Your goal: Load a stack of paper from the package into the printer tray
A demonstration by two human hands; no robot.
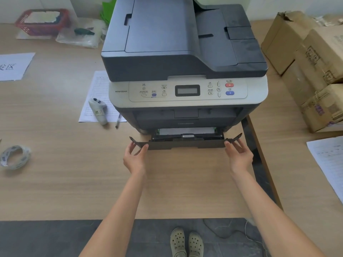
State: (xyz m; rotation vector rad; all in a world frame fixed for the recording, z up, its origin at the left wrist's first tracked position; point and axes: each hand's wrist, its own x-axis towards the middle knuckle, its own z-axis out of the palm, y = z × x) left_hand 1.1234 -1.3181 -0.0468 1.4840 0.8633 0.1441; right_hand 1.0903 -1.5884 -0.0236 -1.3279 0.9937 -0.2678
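Note:
A dark grey printer [183, 58] stands on a wooden table [65, 173]. Its black paper tray [185, 142] sticks out a short way at the bottom front, with white paper [185, 130] showing inside. My left hand [134, 156] touches the tray's left front corner, thumb and fingers spread around the edge. At the tray's right front corner my right hand [239, 155] holds the edge the same way. No paper package is recognisable in view.
Left of the printer lie a lined sheet [96, 97] with a white controller [99, 110] and a pen [117, 121]. A tape roll [14, 156] sits far left. Cardboard boxes [311, 67] stack on the right. A red basket [41, 20] stands at the back left.

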